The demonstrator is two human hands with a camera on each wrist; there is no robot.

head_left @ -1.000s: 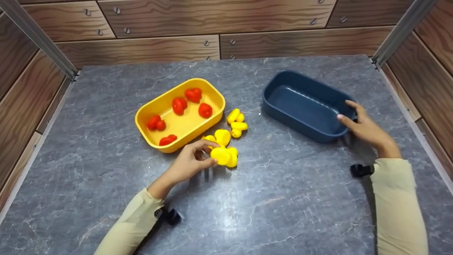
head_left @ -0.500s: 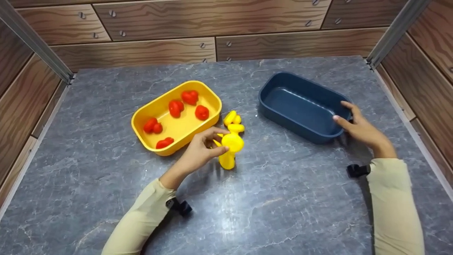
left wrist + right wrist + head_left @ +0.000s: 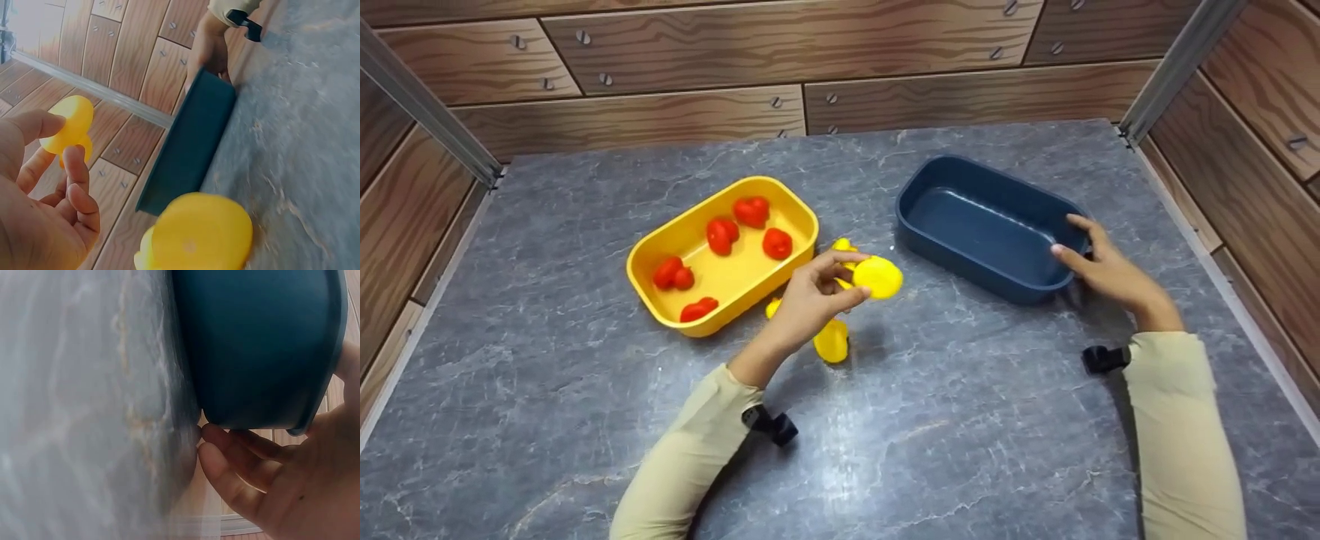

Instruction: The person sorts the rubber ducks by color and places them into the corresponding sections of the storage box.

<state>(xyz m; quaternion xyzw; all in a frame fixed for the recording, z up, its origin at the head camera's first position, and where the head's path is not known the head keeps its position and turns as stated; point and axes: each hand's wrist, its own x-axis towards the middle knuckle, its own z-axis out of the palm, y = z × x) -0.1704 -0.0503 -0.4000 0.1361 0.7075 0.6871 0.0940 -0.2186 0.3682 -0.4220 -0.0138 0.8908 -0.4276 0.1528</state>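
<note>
ur l hand has yellow toy in a thumb-finger pinch above tbl, btwn yellow tub & blue bin, r hand grips bin's end, so prob best pinch lightly, clear the other yellow toys & hold bin steady.

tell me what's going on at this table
A person is working with both hands. The left hand pinches a yellow toy, held up above the table between the two bins. The right hand grips one end of the dark blue bin. Five red toys lie in the yellow bin, and more yellow toys lie beside it, partly hidden by the left hand.
</note>
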